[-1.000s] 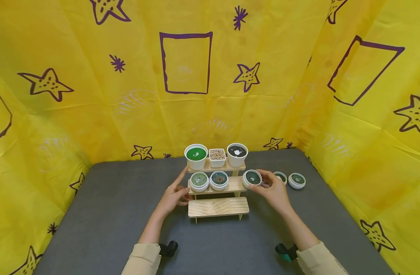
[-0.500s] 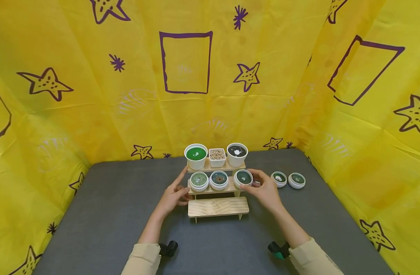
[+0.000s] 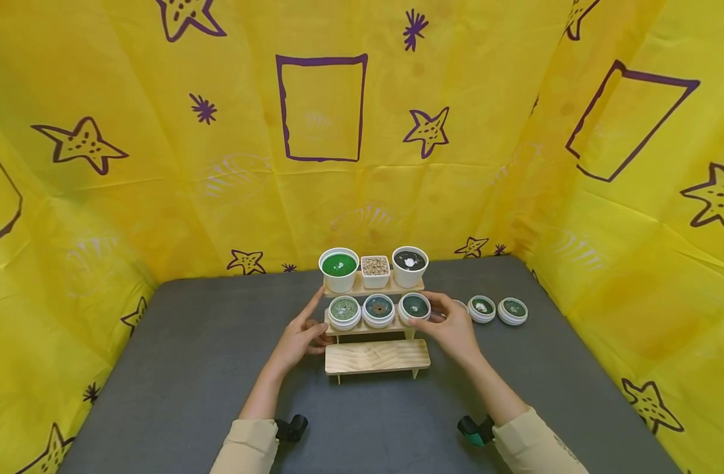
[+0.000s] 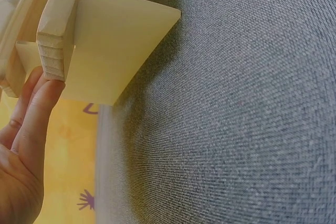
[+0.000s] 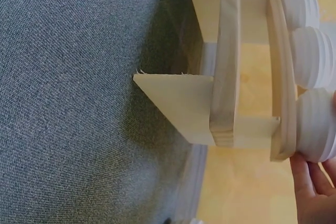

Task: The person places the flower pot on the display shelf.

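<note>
A three-step wooden stand [image 3: 376, 355] holds white pots on its upper two steps. At the right end of the middle step, my right hand [image 3: 453, 329] grips a round white pot [image 3: 414, 308] with a dark green top, fingers and thumb around its side. In the right wrist view, this ridged pot [image 5: 315, 124] sits on the plank. Two similar pots stand left of it, one light green [image 3: 344, 311] and one blue-green with a brown spot [image 3: 378, 310]. My left hand [image 3: 297, 339] touches the stand's left end, index finger stretched to the top step. Its straight fingers [image 4: 39, 111] meet a plank end in the left wrist view.
On the top step are a bright green pot [image 3: 339, 270], a square dish of small tan pieces [image 3: 375, 271] and a dark-topped pot [image 3: 409, 266]. Right of the stand, pots [image 3: 482, 309] rest on the grey table [image 3: 190, 368], one partly behind the right hand. Yellow cloth [image 3: 220, 191] surrounds the table.
My right hand has moved left with the dark green pot, from beyond the middle step's right end to beside the blue-green pot. My left hand has stayed at the stand.
</note>
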`<state>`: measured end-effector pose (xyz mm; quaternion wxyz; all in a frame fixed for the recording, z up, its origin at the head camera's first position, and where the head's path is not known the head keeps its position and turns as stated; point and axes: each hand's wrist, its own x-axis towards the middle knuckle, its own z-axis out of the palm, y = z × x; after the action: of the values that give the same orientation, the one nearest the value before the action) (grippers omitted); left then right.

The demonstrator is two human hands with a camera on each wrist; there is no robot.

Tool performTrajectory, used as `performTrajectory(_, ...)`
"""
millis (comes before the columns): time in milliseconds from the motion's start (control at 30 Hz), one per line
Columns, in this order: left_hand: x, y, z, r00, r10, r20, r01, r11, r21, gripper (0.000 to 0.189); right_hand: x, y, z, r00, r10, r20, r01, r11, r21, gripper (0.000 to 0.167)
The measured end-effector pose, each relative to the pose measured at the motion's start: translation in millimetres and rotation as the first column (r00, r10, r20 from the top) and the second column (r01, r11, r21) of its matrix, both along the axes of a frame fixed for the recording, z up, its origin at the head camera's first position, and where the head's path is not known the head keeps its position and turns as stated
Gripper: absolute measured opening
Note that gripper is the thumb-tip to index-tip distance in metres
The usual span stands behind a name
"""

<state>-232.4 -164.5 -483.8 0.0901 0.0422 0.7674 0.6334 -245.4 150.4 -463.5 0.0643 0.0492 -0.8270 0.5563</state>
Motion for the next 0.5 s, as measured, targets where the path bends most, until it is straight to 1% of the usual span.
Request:
performTrajectory(67,-3.4,-0.6,-7.2,1.000,0.008,-0.003,-0.008,1.000,-0.004,0.073,0.7,-0.4,0.1,1.000,0.000,0.003,0.000,1.000,-0.014,0.062)
performTrajectory(167,-5.1,-1.5,-11.5,1.000,0.012,-0.018,-0.012,1.000,-0.010,0.074,1.9,-1.5,0.2,1.000,-0.001,0.012,0.001,0.999,-0.033,0.061)
performTrajectory(333,-4.8,-1.7,-11.4,1.000,0.007,-0.026,-0.007,1.000,-0.010,0.074,3.0,-3.5,-0.2,1.000,-0.006,0.020,0.007,0.999,-0.045,0.061)
performTrajectory(500,-5.1,-0.6,-10.0,1.000,0.009,-0.004,-0.009,1.000,-0.007,0.074,2.5,-4.9,-0.9,0.999,-0.013,0.033,0.014,0.999,-0.045,0.061)
